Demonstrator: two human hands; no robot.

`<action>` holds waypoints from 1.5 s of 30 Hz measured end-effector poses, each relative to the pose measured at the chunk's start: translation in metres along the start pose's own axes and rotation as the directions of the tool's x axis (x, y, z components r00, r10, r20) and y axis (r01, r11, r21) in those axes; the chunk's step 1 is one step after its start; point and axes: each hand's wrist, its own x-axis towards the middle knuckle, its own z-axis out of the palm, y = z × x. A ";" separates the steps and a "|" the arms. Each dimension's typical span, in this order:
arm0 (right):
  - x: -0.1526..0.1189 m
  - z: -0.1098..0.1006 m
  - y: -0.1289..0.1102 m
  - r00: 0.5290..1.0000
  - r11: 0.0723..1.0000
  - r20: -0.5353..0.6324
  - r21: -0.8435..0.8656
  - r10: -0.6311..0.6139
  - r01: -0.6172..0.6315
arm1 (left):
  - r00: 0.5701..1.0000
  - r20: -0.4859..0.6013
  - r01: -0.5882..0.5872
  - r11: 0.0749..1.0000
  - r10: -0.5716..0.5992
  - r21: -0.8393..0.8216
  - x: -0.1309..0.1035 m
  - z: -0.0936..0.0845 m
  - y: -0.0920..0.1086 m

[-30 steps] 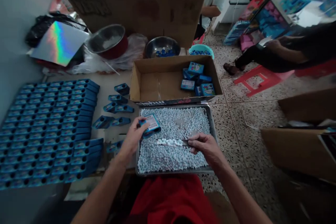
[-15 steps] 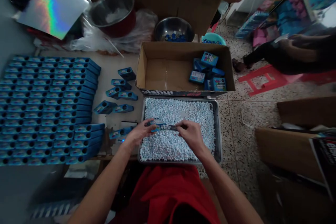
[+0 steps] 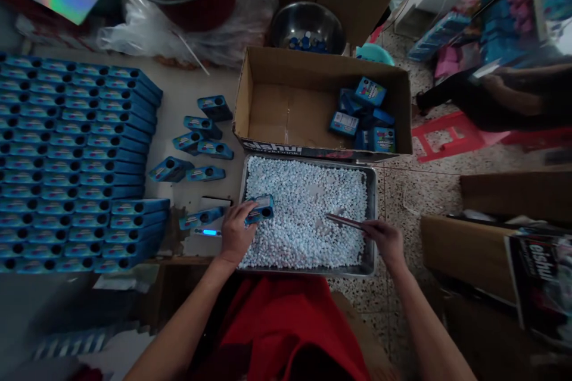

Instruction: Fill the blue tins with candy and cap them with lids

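Across the left part of the table [image 3: 179,86], I see rows of blue boxes [image 3: 67,166], packed side by side and running down near the front edge. Right of them, loose boxes [image 3: 215,109] stand scattered at odd angles. Near the front edge is a scale [image 3: 209,232] with a lit display, and a single box [image 3: 201,218] lies across it. At the tray's left edge, I have the left hand [image 3: 239,232] closed around a small blue box [image 3: 263,209], its round dark hole showing, above the white pellets [image 3: 290,244] that cover most of the metal tray [image 3: 372,190]. Behind the tray's back edge sits a carton [image 3: 272,113], more boxes [image 3: 370,92] heaped toward its right end. At the tray's right edge, I have the right hand [image 3: 386,241] pinching a thin tool [image 3: 345,222]; it points left over the pellets, and whether its tip touches them I cannot tell.
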 end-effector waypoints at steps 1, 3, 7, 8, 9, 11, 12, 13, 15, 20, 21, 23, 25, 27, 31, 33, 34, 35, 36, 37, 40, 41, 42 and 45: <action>0.008 0.013 0.010 1.000 0.999 0.014 0.027 0.018 -0.018 | 1.000 -0.025 0.012 1.000 -0.012 -0.005 -0.003 0.001 -0.001; 0.020 0.059 0.021 0.996 0.997 0.088 0.063 0.032 -0.038 | 0.997 -0.068 0.034 0.999 -0.034 0.001 -0.008 -0.002 0.000; 0.027 0.163 0.020 0.962 0.978 0.263 0.170 0.071 -0.119 | 0.993 -0.118 0.033 0.997 -0.025 0.069 -0.008 -0.020 0.013; 0.026 0.178 0.017 0.951 0.970 0.299 0.196 0.079 -0.142 | 0.992 -0.127 0.031 0.995 -0.019 0.094 -0.008 -0.025 0.016; 0.025 0.188 0.015 0.941 0.962 0.329 0.220 0.084 -0.163 | 0.991 -0.136 0.035 0.991 -0.018 0.126 -0.008 -0.030 0.019; 0.022 0.188 0.008 0.922 0.947 0.376 0.255 0.091 -0.197 | 0.989 -0.147 0.065 0.978 -0.036 0.199 -0.010 -0.037 0.024; 0.020 0.182 0.004 0.915 0.941 0.393 0.266 0.092 -0.209 | 0.987 -0.150 0.086 0.968 -0.051 0.235 -0.010 -0.039 0.025; 0.019 0.172 -0.001 0.908 0.937 0.408 0.273 0.093 -0.218 | 0.987 -0.147 0.103 0.958 -0.066 0.266 -0.011 -0.039 0.027; 0.016 0.151 -0.015 0.895 0.934 0.436 0.277 0.089 -0.227 | 0.988 -0.130 0.122 0.945 -0.086 0.302 -0.011 -0.037 0.029; 0.004 0.117 -0.069 0.868 0.946 0.495 0.268 0.024 -0.180 | 0.994 -0.073 0.104 0.944 -0.085 0.314 -0.006 -0.031 0.035; 0.001 0.115 -0.081 0.867 0.955 0.498 0.257 -0.001 -0.146 | 0.995 -0.063 0.090 0.947 -0.073 0.310 -0.005 -0.031 0.036; -0.006 0.115 -0.102 0.866 0.975 0.495 0.217 -0.068 -0.048 | 0.998 -0.043 0.063 0.952 -0.053 0.300 -0.004 -0.031 0.038; -0.018 0.118 -0.122 0.865 0.986 0.480 0.146 -0.144 0.083 | 0.998 -0.034 0.051 0.957 -0.043 0.286 -0.006 -0.030 0.039; -0.033 0.122 -0.141 0.856 0.967 0.458 0.042 -0.242 0.251 | 0.999 -0.031 0.048 0.963 -0.041 0.266 -0.008 -0.027 0.038; -0.060 0.123 -0.170 0.762 0.809 0.463 -0.145 -0.454 0.570 | 1.000 -0.020 0.021 0.982 -0.017 0.188 -0.008 -0.017 0.035; -0.060 0.110 -0.171 0.766 0.809 0.457 -0.150 -0.453 0.568 | 1.000 -0.029 0.015 0.989 -0.011 0.144 -0.007 -0.013 0.034; -0.055 0.098 -0.164 0.798 0.844 0.433 -0.139 -0.419 0.518 | 0.999 -0.047 0.024 0.992 -0.019 0.123 -0.007 -0.012 0.033; -0.048 0.084 -0.153 0.840 0.885 0.400 -0.129 -0.366 0.448 | 0.997 -0.071 0.040 0.994 -0.032 0.106 -0.008 -0.012 0.032; -0.040 0.067 -0.136 0.886 0.926 0.357 -0.119 -0.297 0.359 | 0.994 -0.100 0.060 0.994 -0.051 0.093 -0.010 -0.013 0.030; -0.031 0.050 -0.115 0.924 0.954 0.310 -0.127 -0.223 0.273 | 0.989 -0.128 0.080 0.993 -0.069 0.084 -0.013 -0.015 0.029; -0.014 0.017 -0.040 0.984 0.996 0.173 -0.083 0.033 -0.018 | 0.981 -0.176 0.102 0.992 -0.086 0.081 -0.034 -0.025 0.023; -0.014 0.018 -0.016 0.986 0.995 0.137 -0.004 0.099 -0.100 | 0.980 -0.180 0.101 0.991 -0.084 0.085 -0.042 -0.029 0.021; -0.016 0.027 0.004 0.983 0.991 0.135 0.027 0.123 -0.128 | 0.978 -0.188 0.104 0.991 -0.086 0.089 -0.051 -0.032 0.020; -0.029 0.095 0.039 0.977 0.982 0.166 0.117 0.130 -0.151 | 0.971 -0.212 0.136 0.985 -0.111 0.107 -0.071 -0.036 0.015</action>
